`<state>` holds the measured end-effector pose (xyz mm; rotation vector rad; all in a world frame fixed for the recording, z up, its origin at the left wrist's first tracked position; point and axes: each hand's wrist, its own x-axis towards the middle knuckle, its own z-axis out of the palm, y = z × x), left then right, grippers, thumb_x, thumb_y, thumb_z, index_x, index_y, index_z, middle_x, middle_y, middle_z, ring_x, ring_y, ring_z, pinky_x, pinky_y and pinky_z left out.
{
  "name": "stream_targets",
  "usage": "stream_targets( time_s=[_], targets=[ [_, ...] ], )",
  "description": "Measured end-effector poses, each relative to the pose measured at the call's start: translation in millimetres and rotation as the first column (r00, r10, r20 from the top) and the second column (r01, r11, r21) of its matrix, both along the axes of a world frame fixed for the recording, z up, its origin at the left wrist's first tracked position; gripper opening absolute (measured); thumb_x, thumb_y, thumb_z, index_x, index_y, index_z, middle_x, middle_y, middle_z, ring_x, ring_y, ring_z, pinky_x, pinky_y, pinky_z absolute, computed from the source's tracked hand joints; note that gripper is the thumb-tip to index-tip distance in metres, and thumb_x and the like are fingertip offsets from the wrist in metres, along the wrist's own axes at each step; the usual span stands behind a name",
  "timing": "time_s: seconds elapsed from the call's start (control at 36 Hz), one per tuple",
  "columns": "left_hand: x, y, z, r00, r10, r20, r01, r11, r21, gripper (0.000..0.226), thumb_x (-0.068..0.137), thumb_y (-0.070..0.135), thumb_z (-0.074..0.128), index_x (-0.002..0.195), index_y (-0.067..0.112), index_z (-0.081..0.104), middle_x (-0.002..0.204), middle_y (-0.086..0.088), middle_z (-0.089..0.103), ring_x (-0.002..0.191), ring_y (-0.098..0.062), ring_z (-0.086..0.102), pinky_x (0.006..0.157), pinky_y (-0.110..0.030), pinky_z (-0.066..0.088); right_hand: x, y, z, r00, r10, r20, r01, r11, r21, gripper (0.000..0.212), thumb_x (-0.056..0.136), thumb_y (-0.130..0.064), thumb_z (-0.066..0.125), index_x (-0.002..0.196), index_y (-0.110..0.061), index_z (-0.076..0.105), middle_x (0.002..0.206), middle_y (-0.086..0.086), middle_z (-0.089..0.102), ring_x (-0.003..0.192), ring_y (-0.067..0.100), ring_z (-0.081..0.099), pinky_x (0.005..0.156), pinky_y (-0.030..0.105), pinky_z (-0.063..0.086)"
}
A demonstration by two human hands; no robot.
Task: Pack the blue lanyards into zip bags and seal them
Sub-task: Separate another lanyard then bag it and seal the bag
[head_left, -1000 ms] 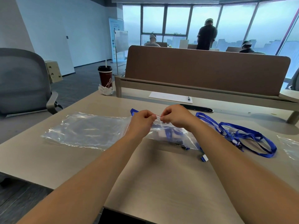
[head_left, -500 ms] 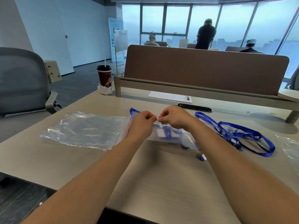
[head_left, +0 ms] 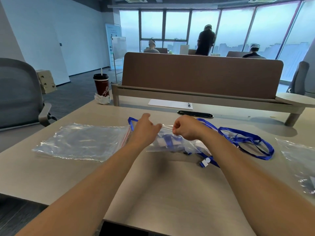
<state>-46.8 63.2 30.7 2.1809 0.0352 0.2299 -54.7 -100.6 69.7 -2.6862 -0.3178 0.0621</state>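
A clear zip bag (head_left: 172, 147) with a folded blue lanyard (head_left: 167, 139) inside lies mid-desk. My right hand (head_left: 185, 127) pinches its red zip strip (head_left: 167, 128) at the top edge. My left hand (head_left: 145, 129) holds the same strip a little to the left with the thumb, forefinger lifted and blurred. More blue lanyards (head_left: 247, 140) lie loose in a tangle to the right, one white clip (head_left: 205, 162) near my right forearm. A stack of empty zip bags (head_left: 81, 142) lies flat on the left.
Another plastic bag (head_left: 298, 160) sits at the desk's right edge. Behind stand a brown divider (head_left: 201, 74), a sheet of paper (head_left: 168, 103) with a pen, a black cable slot (head_left: 195, 114) and a dark cup (head_left: 101, 84). A grey chair (head_left: 17, 92) is on the left.
My hands were pinched close together on the zip strip; now they are apart, the left one shifted left along the strip with its forefinger raised. The camera has tilted slightly.
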Motion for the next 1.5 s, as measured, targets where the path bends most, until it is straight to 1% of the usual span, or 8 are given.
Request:
stream_targets(
  time_s=[0.08, 0.19, 0.36, 0.64, 0.75, 1.03, 1.25, 1.5],
  targets=[
    [-0.8, -4.6, 5.4, 0.994, -0.102, 0.042, 0.095, 0.984, 0.151, 0.039, 0.092, 0.033, 0.069, 0.127, 0.021, 0.057, 0.127, 0.000, 0.060, 0.100, -0.013, 0.056, 0.087, -0.027, 0.048, -0.5, 2.3, -1.3, 1.000, 0.009, 0.018, -0.009, 1.000, 0.000, 0.015, 0.096, -0.014, 0.061, 0.105, -0.009, 0.072, 0.099, 0.008, 0.070, 0.088, 0.020, 0.062, 0.068, 0.022, 0.044],
    [-0.4, -6.3, 10.5, 0.987, -0.161, -0.016, 0.158, 0.936, 0.314, 0.025, 0.097, 0.026, 0.062, 0.118, 0.016, 0.069, 0.119, -0.003, 0.068, 0.096, -0.017, 0.061, 0.080, -0.023, 0.043, 0.5, 4.1, -1.1, 0.998, 0.025, 0.052, -0.025, 1.000, 0.004, 0.014, 0.096, -0.015, 0.061, 0.105, -0.011, 0.072, 0.099, 0.005, 0.069, 0.084, 0.017, 0.059, 0.068, 0.023, 0.041],
    [-0.2, -4.1, 8.9, 0.979, -0.204, 0.022, 0.181, 0.910, 0.372, 0.020, 0.096, 0.015, 0.061, 0.114, 0.014, 0.071, 0.114, -0.002, 0.068, 0.092, -0.016, 0.060, 0.078, -0.019, 0.041, 1.8, -0.4, -3.8, 0.999, 0.020, 0.032, -0.021, 0.999, 0.028, 0.018, 0.097, -0.017, 0.061, 0.111, -0.011, 0.071, 0.105, 0.005, 0.070, 0.088, 0.017, 0.061, 0.077, 0.025, 0.045],
    [9.7, 0.7, 2.8, 0.985, -0.151, 0.083, 0.102, 0.898, 0.429, 0.021, 0.096, 0.008, 0.060, 0.112, 0.013, 0.072, 0.112, -0.002, 0.069, 0.100, -0.020, 0.064, 0.090, -0.025, 0.051, -1.7, -21.3, 1.9, 1.000, 0.010, 0.029, -0.011, 1.000, 0.028, 0.019, 0.099, -0.018, 0.060, 0.111, -0.010, 0.071, 0.099, -0.001, 0.067, 0.079, 0.008, 0.056, 0.060, 0.015, 0.038],
    [10.2, 3.0, 3.4, 0.982, -0.146, 0.123, 0.076, 0.889, 0.451, 0.015, 0.094, 0.018, 0.062, 0.101, 0.014, 0.074, 0.095, 0.002, 0.069, 0.093, -0.022, 0.066, 0.079, -0.026, 0.051, -2.5, -24.5, 2.2, 0.999, -0.012, 0.031, 0.012, 1.000, 0.004, 0.019, 0.098, -0.017, 0.060, 0.112, -0.009, 0.071, 0.105, 0.003, 0.069, 0.087, 0.015, 0.060, 0.071, 0.023, 0.041],
    [9.9, -21.4, 13.0, 0.967, -0.205, 0.151, 0.033, 0.688, 0.725, 0.035, 0.095, 0.041, 0.061, 0.128, 0.028, 0.065, 0.131, -0.001, 0.061, 0.117, -0.022, 0.053, 0.103, -0.037, 0.039, -0.4, -18.9, -6.5, 0.999, -0.032, 0.039, 0.034, 0.997, -0.062, 0.013, 0.096, -0.017, 0.061, 0.106, -0.014, 0.070, 0.100, 0.005, 0.069, 0.084, 0.016, 0.060, 0.066, 0.020, 0.042],
    [8.4, -29.4, 6.1, 0.959, -0.250, 0.136, 0.088, 0.715, 0.693, 0.021, 0.099, 0.024, 0.058, 0.116, 0.025, 0.069, 0.117, -0.001, 0.067, 0.101, -0.019, 0.058, 0.094, -0.033, 0.050, 2.0, -16.5, -10.7, 0.998, -0.043, 0.047, 0.043, 0.999, -0.004, 0.017, 0.098, -0.016, 0.060, 0.112, -0.014, 0.070, 0.106, 0.005, 0.070, 0.093, 0.019, 0.064, 0.079, 0.024, 0.048],
    [10.2, -15.6, 6.9, 0.965, -0.225, 0.136, 0.099, 0.788, 0.607, 0.016, 0.097, 0.017, 0.060, 0.107, 0.023, 0.070, 0.112, 0.002, 0.067, 0.094, -0.014, 0.058, 0.091, -0.030, 0.052, -1.1, -29.5, -3.9, 0.999, -0.017, 0.036, 0.015, 0.999, 0.043, 0.020, 0.098, -0.019, 0.060, 0.114, -0.011, 0.070, 0.103, 0.002, 0.069, 0.086, 0.014, 0.059, 0.061, 0.014, 0.038]
  ],
)
